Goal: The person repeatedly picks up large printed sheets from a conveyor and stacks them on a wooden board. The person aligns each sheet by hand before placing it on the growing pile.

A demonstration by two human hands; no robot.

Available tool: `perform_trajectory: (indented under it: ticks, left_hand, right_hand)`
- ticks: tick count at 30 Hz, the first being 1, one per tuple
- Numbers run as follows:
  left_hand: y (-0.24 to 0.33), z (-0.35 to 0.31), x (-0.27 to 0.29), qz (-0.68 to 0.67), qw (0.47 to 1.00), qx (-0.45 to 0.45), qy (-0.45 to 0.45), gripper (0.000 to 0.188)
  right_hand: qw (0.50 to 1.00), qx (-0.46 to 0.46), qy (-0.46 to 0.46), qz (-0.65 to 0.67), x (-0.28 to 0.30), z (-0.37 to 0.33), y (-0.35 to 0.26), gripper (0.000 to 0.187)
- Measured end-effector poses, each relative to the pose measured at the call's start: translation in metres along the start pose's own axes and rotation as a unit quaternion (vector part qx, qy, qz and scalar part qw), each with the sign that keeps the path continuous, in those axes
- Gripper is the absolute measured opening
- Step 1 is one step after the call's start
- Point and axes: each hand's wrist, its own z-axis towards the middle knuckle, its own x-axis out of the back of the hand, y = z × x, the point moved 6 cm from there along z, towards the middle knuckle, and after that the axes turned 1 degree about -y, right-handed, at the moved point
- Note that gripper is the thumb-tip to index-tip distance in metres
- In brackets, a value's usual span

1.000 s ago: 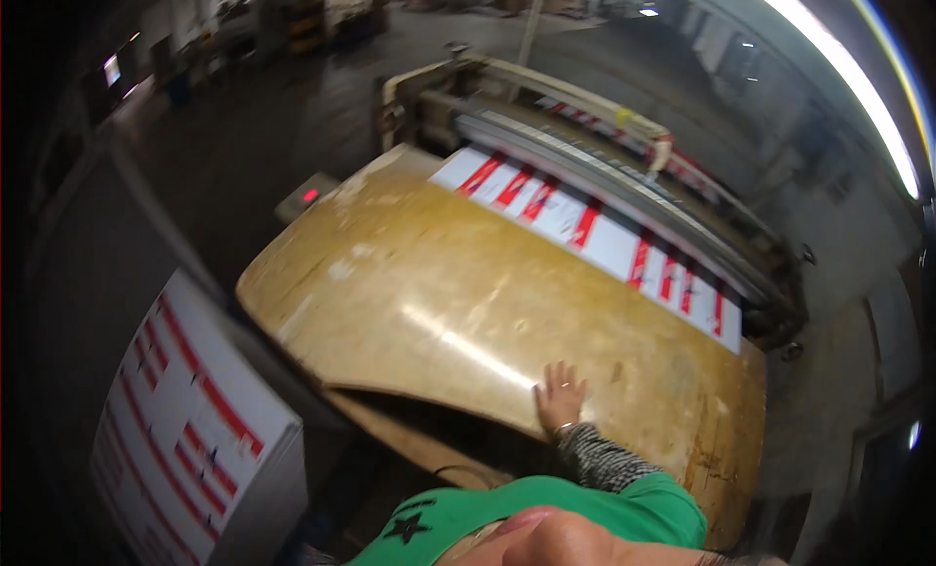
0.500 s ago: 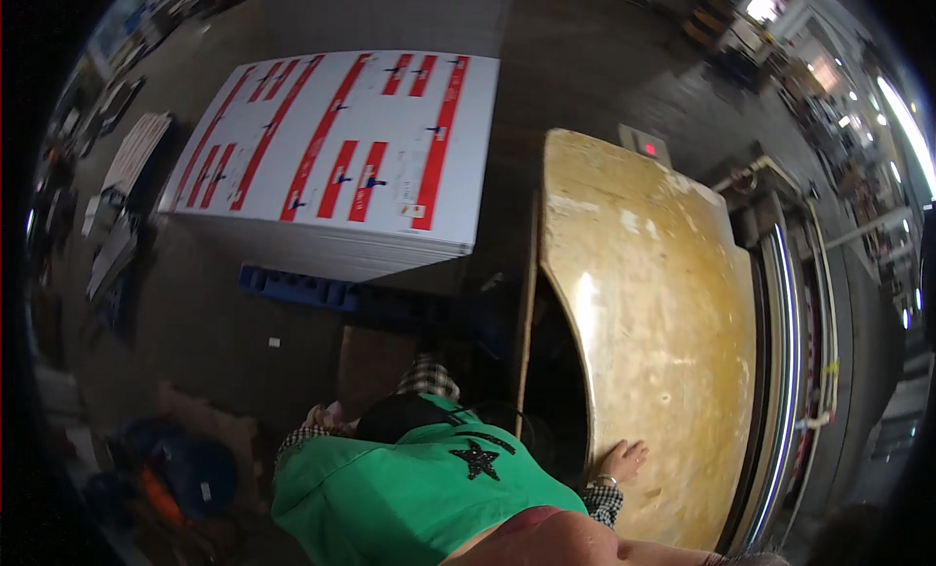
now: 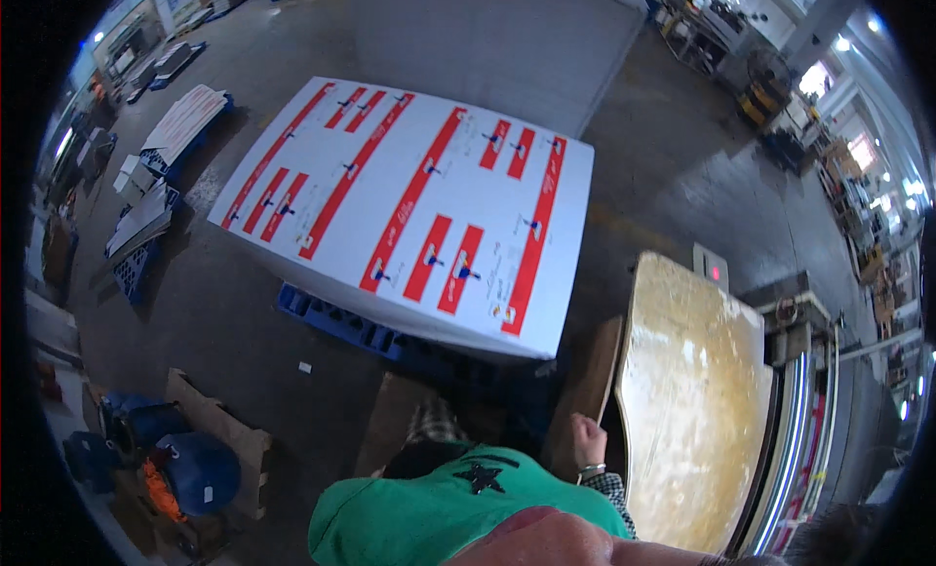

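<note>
My right hand [image 3: 589, 442], with a bracelet at the wrist and a checked sleeve, is closed with its fingers curled in; I see nothing held in it. It hangs just left of the worn yellowish wooden tabletop [image 3: 697, 390], close to that board's curved left edge. Beneath the hand, a brown panel [image 3: 593, 371] stands along the table's side. My left hand is out of view. Ahead lies a tall stack of white sheets printed with red stripes [image 3: 409, 205], its top flat, resting on a blue pallet [image 3: 341, 322].
Behind the stack stands a large grey-white block [image 3: 487, 49]. A machine rail with a bright strip [image 3: 792, 449] borders the table on the right; a small box with a red light [image 3: 717, 272] sits beyond it. Blue containers [image 3: 200, 473] and cardboard [image 3: 234, 434] are at lower left.
My right hand has come off the tabletop, where it lay flat, and has curled up beside its left edge. My left hand has left the view. The view has shifted, showing more ahead.
</note>
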Motion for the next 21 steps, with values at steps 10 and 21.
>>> perform_trajectory:
  ticks: [10,21]
  left_hand:
    - [0.061,0.030,0.028,-0.060,0.998,0.016,0.024,0.038]
    - [-0.077,0.058,0.090,-0.085,0.995,0.045,0.035,0.042]
  right_hand:
    - [0.935,-0.325,0.049,0.135,-0.183,0.195,0.095,0.095]
    - [0.950,-0.226,0.126,0.174,-0.202,0.124,0.107,0.058]
